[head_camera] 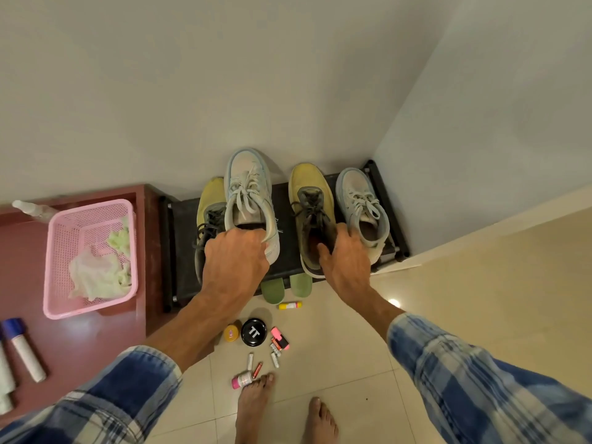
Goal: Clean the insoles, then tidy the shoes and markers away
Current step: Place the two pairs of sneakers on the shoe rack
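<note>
Your left hand grips the heel collar of the pale sneaker, fingers curled over the rim into the opening. That gives you a firm one-handed hold for placing it on the black shoe rack. The sneaker overlaps the yellow shoe beside it, so it looks lifted rather than set down, though this angle makes that hard to confirm. Your right hand pinches the collar of the second yellow shoe, thumb inside and fingers over the outer edge, just beside the other pale sneaker. The pairs stand interleaved, so I judge you are sorting them. Two green insoles lie on the floor at the rack's front edge (not back in any shoe). The markers lie scattered nearby, not yet tidied.
</note>
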